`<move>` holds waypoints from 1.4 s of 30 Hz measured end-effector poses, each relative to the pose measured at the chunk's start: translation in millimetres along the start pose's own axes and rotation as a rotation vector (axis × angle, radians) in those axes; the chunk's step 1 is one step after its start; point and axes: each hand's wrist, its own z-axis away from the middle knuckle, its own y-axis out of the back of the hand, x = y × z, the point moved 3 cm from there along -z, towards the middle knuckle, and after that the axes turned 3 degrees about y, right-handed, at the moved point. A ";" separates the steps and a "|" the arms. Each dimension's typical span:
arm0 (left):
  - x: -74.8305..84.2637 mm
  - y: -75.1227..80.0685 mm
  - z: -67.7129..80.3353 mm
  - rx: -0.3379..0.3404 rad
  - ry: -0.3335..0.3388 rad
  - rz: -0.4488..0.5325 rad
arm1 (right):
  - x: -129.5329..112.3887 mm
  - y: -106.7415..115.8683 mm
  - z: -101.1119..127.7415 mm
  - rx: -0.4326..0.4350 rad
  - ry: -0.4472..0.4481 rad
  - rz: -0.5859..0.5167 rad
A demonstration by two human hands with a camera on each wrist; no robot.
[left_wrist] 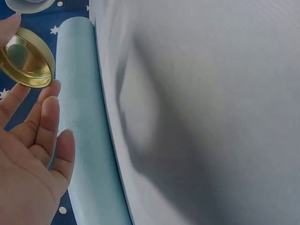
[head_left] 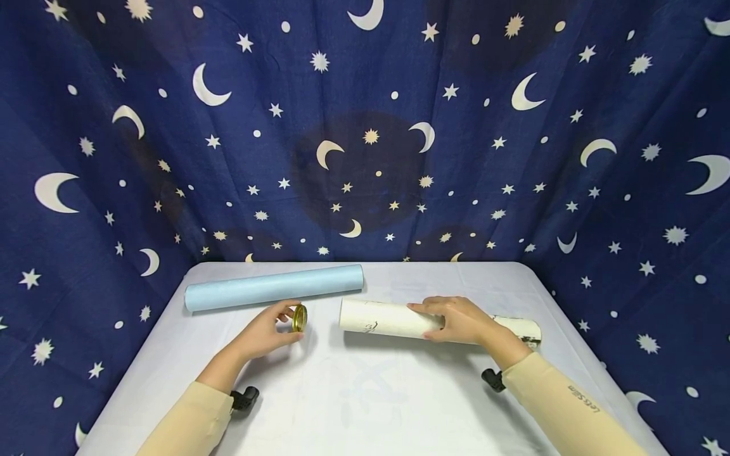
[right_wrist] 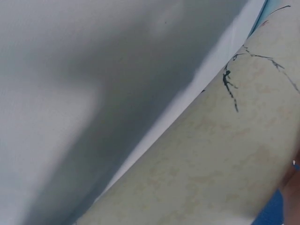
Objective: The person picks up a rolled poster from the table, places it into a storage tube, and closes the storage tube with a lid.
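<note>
My left hand (head_left: 268, 332) pinches the gold ring (head_left: 299, 318) on edge between thumb and fingertips, just left of the cream roll's open end and facing it, I'd say to line the two up. My right hand (head_left: 456, 320) wraps over the cream roll (head_left: 388, 318), pinning it flat on the desk (head_left: 365, 392) so it can't roll. Behind the cream roll lies a pale blue roll (head_left: 274, 288). There are ink strokes on the cream paper, unreadable; my right sleeve (head_left: 570, 405) reads "Let's Slim".
</note>
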 end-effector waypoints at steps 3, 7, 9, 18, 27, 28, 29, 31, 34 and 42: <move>4.8 -1.6 -2.2 -0.007 0.000 0.009 | -1.2 0.4 -0.2 0.000 0.006 0.007; 13.1 -4.0 -5.7 -0.014 -0.006 0.018 | -1.9 0.8 -0.5 0.002 0.005 0.004; 17.2 -5.1 -7.4 -0.016 -0.009 0.020 | -2.0 0.9 -0.6 0.002 0.003 0.001; 28.0 -6.7 -12.0 -0.012 -0.029 0.041 | -2.5 1.8 -2.2 -0.004 0.009 0.005; 37.3 -10.4 -17.3 -0.027 -0.072 0.110 | -2.7 2.8 -3.8 -0.012 0.004 0.004; 37.8 -11.2 -17.9 -0.027 -0.073 0.111 | -2.6 2.8 -3.7 -0.009 0.007 0.007; 38.1 -11.9 -18.6 -0.029 -0.073 0.114 | -2.5 2.8 -3.8 -0.005 0.010 0.009; 39.1 -13.3 -19.7 -0.033 -0.072 0.115 | -2.5 2.8 -3.8 0.005 0.017 0.011; 40.6 -15.0 -21.3 -0.041 -0.071 0.119 | -2.6 2.9 -3.9 0.017 0.026 0.014; 43.7 -19.7 -23.9 -0.063 -0.085 0.116 | -3.7 3.6 -3.4 0.028 0.036 0.021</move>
